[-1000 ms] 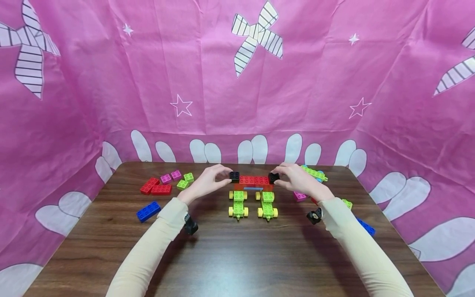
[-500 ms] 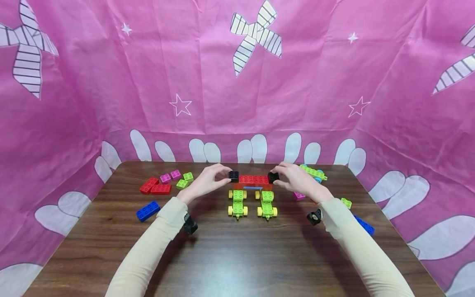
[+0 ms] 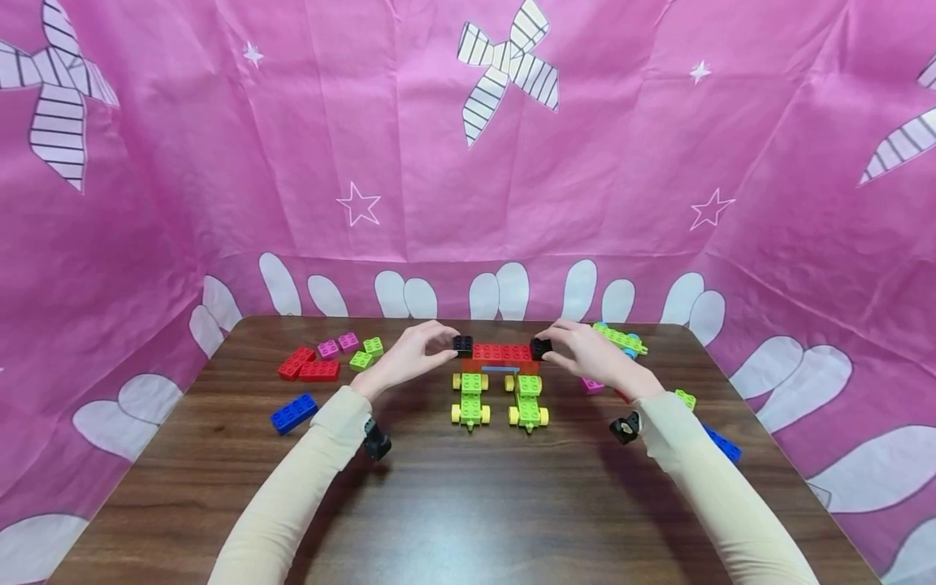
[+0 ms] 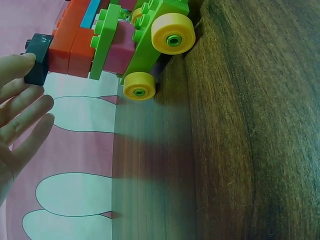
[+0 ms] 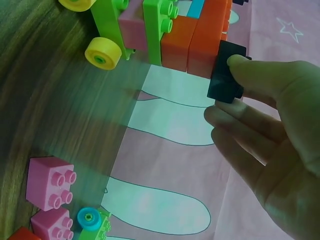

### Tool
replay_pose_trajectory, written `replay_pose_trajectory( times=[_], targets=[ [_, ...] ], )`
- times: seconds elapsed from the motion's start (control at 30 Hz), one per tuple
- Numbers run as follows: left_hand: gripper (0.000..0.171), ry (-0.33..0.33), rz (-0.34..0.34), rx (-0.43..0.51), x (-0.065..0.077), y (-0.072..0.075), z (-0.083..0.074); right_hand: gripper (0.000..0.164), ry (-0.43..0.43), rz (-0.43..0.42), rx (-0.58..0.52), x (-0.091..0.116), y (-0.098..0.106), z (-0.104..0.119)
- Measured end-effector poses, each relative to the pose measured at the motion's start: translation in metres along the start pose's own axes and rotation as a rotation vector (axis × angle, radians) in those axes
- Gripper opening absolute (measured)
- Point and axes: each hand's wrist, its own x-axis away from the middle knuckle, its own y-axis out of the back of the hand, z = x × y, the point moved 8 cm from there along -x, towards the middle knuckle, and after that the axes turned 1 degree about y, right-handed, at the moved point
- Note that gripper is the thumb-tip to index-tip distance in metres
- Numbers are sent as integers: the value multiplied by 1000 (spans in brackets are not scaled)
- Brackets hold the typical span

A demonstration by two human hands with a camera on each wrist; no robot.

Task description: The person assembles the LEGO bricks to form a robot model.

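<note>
My left hand (image 3: 409, 355) pinches a black brick (image 4: 39, 60) between thumb and fingers at the left end of a red brick structure (image 3: 501, 354). At the structure's right end, my right hand (image 3: 585, 351) pinches another black brick (image 5: 227, 72) the same way. Both black bricks sit at the top of the red bricks and overhang the ends. Below, two green wheeled bases with yellow wheels, a left one (image 3: 471, 400) and a right one (image 3: 529, 401), stand on the table. Pink bricks (image 4: 120, 47) and green plates lie between the bases and the red bricks.
On the left of the table (image 3: 468, 504) lie red bricks (image 3: 319, 371), pink bricks (image 3: 328, 348), green bricks (image 3: 361, 361) and a blue brick (image 3: 294, 414). To the right are a green base with blue wheels (image 3: 620, 338), a pink brick (image 3: 592, 386) and a blue brick (image 3: 722, 444).
Both hands keep their pinch on the black bricks at the ends of the red structure. The head view shifts very slightly; nothing else visibly moves.
</note>
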Motion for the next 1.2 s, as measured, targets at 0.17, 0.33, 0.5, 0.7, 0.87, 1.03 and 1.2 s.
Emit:
replay_pose_trajectory(
  times=[0.17, 0.33, 0.5, 0.7, 0.87, 1.03, 1.2],
  targets=[
    [30, 3, -2, -4, -1, 0, 1, 32, 14, -18, 3, 0, 0, 0],
    [31, -7, -7, 0, 0, 0, 1, 32, 20, -12, -7, -1, 1, 1],
    [31, -12, -8, 15, 0, 1, 1, 32, 26, -14, -16, -1, 2, 2],
    [31, -2, -18, -8, 0, 1, 1, 33, 10, -4, -28, 0, 1, 0],
    [32, -8, -30, -24, 2, 2, -2, 33, -2, 6, -34, 0, -1, -2],
    [33, -20, -35, -42, 7, 9, -4, 33, -26, 23, -44, 1, 0, -4],
    [34, -9, -50, -75, 17, 26, 1, 34, -27, 29, -49, 1, 0, -4]
  ],
)
